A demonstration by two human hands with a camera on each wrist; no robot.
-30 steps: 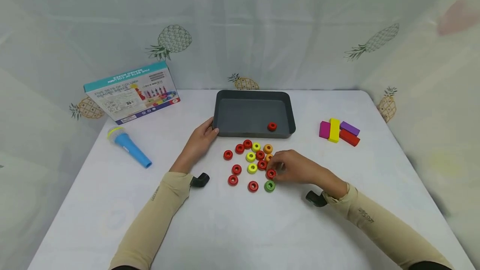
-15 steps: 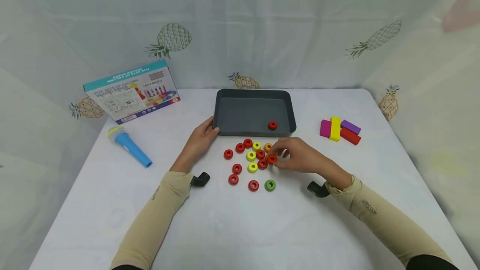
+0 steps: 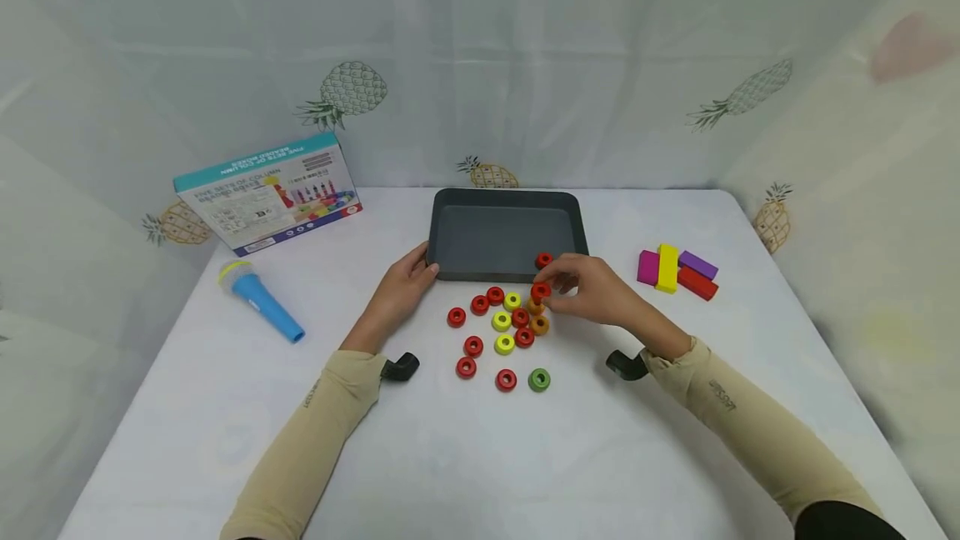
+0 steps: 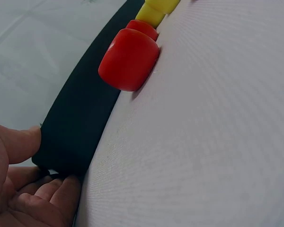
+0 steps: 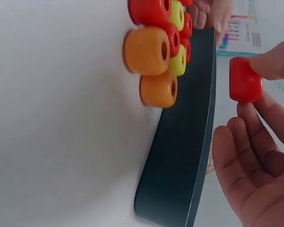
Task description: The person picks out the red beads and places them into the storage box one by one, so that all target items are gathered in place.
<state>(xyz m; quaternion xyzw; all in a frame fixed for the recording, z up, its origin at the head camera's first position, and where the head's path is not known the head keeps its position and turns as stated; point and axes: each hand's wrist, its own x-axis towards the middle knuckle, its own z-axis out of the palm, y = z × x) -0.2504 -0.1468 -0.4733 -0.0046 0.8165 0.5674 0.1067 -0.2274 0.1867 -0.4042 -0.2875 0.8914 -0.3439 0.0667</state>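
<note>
A dark grey tray (image 3: 495, 277) lies at the back middle of the white table, with one red bead (image 3: 543, 260) inside near its front right corner. My left hand (image 3: 402, 288) holds the tray's front left corner, thumb on the outer wall and fingers beneath in the left wrist view. Between thumb and fingertips, my right hand (image 3: 588, 290) pinches another red bead (image 5: 246, 80), raised above the table close before the tray's front wall. Red, yellow, orange and green beads with centre holes are spread before the tray, including two orange beads (image 5: 158, 89) below the right hand.
A printed toy box (image 3: 270, 194) leans at the back left, and a blue toy microphone (image 3: 266, 302) lies before it. Purple, yellow and red blocks (image 3: 667, 267) are grouped on the right. A pineapple-print curtain hangs behind the table.
My right hand has lifted a red bead from beside the green one and carried it away from me toward the tray's front edge. The left hand stays at the tray corner.
</note>
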